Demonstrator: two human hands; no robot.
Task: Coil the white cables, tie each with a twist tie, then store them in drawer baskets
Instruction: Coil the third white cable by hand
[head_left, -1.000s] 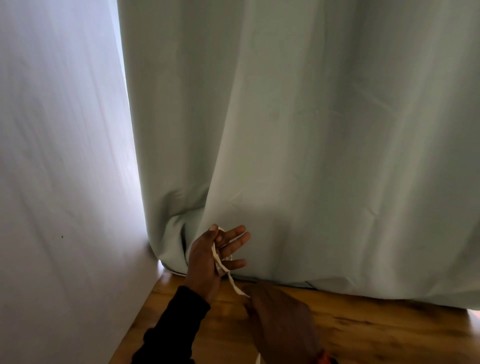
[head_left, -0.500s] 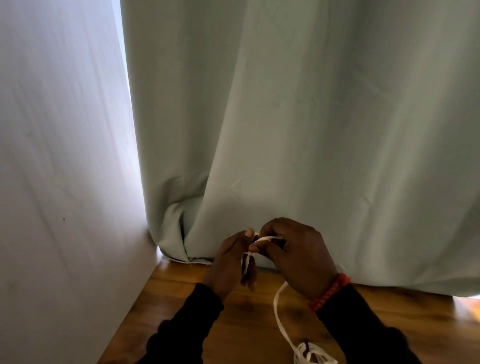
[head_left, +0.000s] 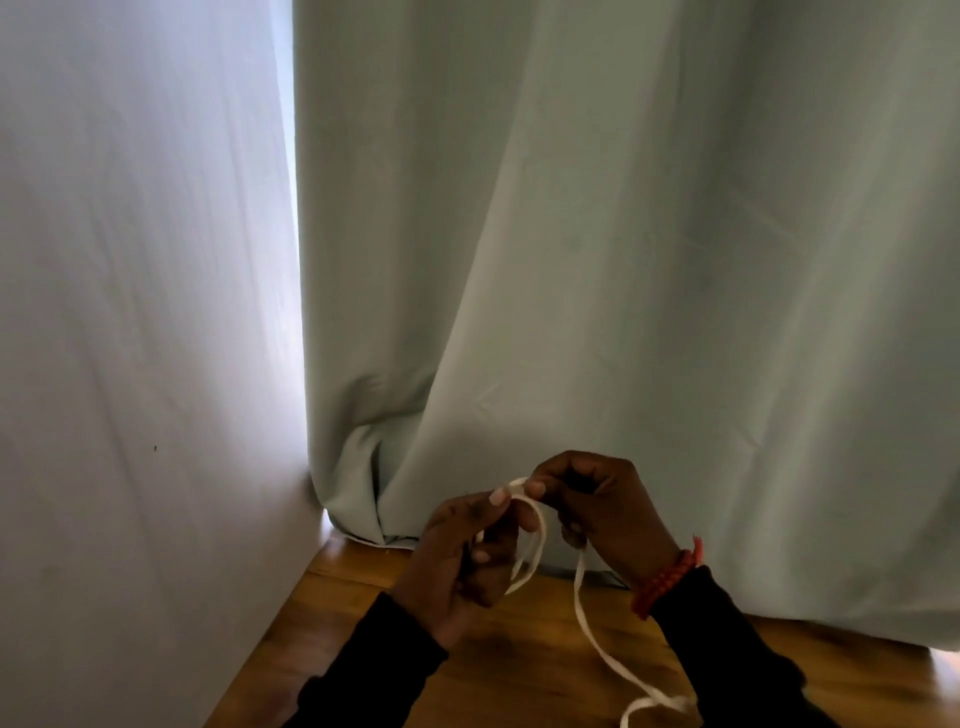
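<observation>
1. Standing left of the cable, a pale wall meets a curtain that hangs behind it down to the wooden floor.
2. Left hand, just left of the cable's top bend: fingers curled, thumb and forefinger pinching the cable. Judged purpose: to anchor the loops already formed so they do not slip.
3. Cable: a flat white strand held above the floor, between the hands. A short loop hangs below the left hand, long axis near vertical.
4. Right hand, just right of the top bend: fingers clenched on the cable, thumb meeting the left thumb. Judged purpose: to feed the next turn.
5. Free length drops from the right hand, running down and right to a tangle at the frame's lower edge. Coiling judged at an early stage; no twist tie visible.
</observation>
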